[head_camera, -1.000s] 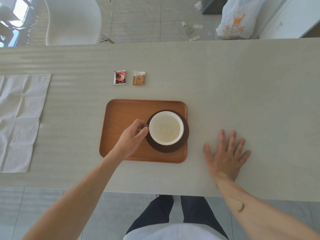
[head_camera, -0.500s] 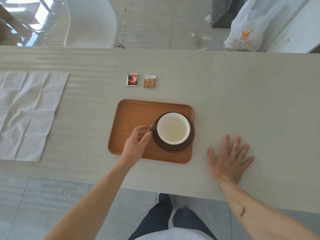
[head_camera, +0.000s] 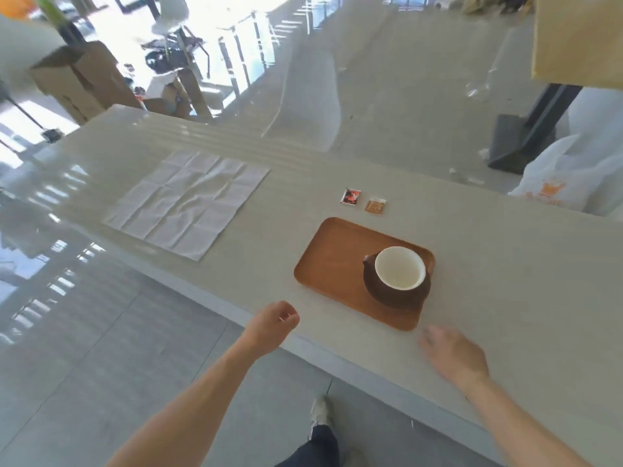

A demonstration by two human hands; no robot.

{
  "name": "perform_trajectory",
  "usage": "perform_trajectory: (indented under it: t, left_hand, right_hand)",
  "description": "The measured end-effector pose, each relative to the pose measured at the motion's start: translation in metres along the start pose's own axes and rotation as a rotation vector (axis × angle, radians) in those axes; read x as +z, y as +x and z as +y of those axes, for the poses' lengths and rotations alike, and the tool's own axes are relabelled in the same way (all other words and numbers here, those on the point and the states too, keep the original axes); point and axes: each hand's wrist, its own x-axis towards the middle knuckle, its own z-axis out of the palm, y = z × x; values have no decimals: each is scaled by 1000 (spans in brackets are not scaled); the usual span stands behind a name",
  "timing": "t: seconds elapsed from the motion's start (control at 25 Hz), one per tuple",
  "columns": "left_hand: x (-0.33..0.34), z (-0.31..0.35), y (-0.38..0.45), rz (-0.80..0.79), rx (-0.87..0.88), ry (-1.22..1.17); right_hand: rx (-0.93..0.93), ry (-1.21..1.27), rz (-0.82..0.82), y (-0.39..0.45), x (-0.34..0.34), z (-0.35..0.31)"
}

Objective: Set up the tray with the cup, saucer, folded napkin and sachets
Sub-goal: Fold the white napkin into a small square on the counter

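While both hands (head_camera: 273, 326) (head_camera: 453, 353) hang loosely curled, empty, a glossy white cup (head_camera: 400, 268) sits on its round brown saucer (head_camera: 394, 298) — wooden tray (head_camera: 332, 264).

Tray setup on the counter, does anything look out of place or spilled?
Nothing spilled. The cup sits upright on its saucer, crowded into the tray's right end. The napkin lies unfolded on the counter.

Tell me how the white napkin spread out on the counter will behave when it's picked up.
The napkin lies flat with a grid of creases, so it is probably thin, light and floppy, drooping from any single grip. Those creases should guide folding. It looks unlikely to slip or break.
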Motion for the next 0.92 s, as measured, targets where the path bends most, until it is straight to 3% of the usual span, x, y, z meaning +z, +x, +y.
perform_trajectory:
  t: [0.16, 0.32, 0.48, 0.68, 0.92]
  left_hand:
    - [-32, -43, -40, -45, -99, 15]
    - [-78, -98, -82, 66, -103, 48]
    - [-128, -153, -120, 180, -120, -30]
    - [-205, -242, -150, 245, -174, 35]
    - [-291, -313, -160, 320, -133, 42]
  right_hand:
    - [-286, -104, -129, -19, -12, -79]
    - [-537, -145, -195, -31, -22, -180]
    - [-720, -172, -160, -41, -16, -282]
    - [-921, -204, -112, -54, 5, -425]
    - [-1069, -240, -3, -60, 30, -545]
